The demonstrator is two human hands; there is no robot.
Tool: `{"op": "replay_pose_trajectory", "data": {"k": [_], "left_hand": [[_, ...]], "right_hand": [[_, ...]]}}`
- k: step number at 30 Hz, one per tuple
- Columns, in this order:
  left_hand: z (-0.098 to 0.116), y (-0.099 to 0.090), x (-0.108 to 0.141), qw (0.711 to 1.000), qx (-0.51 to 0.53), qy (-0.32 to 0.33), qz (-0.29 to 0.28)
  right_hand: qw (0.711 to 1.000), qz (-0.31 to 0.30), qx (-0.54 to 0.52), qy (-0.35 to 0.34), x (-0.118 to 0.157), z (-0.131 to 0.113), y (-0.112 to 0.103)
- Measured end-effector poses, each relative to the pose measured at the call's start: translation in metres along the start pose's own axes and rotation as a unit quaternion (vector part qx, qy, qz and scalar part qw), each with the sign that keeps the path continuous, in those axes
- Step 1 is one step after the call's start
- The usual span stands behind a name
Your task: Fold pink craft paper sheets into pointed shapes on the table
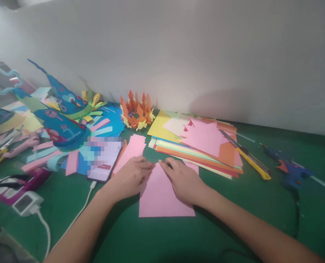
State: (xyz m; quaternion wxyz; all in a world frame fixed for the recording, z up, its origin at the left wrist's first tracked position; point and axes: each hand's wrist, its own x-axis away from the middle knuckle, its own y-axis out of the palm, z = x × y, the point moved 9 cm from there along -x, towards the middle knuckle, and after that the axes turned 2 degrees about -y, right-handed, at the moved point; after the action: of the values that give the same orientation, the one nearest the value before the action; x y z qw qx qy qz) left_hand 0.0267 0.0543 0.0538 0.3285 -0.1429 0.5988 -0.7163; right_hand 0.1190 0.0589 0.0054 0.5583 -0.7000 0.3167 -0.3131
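A pink sheet of paper lies flat on the green tabletop in front of me. My left hand is closed at its upper left edge, thumb and fingers pinched together. Opposite it, my right hand pinches the upper edge, with the two sets of fingertips almost meeting. Part of the paper's far edge is hidden under my fingers. Just beyond my left hand sits a small stack of pink paper pieces. Behind my right hand is a pile of coloured paper sheets.
An orange paper crown stands near the wall. Blue cone hats and paper strips crowd the left, beside a phone on a white cable. A yellow utility knife and a blue glue gun lie right.
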Motion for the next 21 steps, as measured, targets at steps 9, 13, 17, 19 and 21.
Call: {"op": "replay_pose_trajectory", "data": {"k": [9, 13, 17, 19, 21], "left_hand": [[0.007, 0.008, -0.005, 0.998, -0.047, 0.012, -0.034], [0.004, 0.008, -0.004, 1.0, -0.017, -0.001, -0.02], [0.0, 0.008, -0.002, 1.0, 0.01, -0.021, -0.021], [-0.003, 0.01, 0.0, 0.999, 0.016, -0.036, -0.031], [-0.005, 0.01, 0.002, 0.998, 0.019, -0.049, -0.039]], "right_hand": [[1.0, 0.026, -0.008, -0.006, 0.001, 0.001, -0.003], [1.0, 0.029, -0.006, -0.009, 0.002, 0.001, -0.001], [1.0, 0.015, 0.011, -0.007, 0.001, 0.001, 0.0], [1.0, 0.009, 0.014, -0.004, 0.0, 0.001, 0.001], [1.0, 0.001, 0.015, 0.0, 0.0, 0.001, 0.001]]}}
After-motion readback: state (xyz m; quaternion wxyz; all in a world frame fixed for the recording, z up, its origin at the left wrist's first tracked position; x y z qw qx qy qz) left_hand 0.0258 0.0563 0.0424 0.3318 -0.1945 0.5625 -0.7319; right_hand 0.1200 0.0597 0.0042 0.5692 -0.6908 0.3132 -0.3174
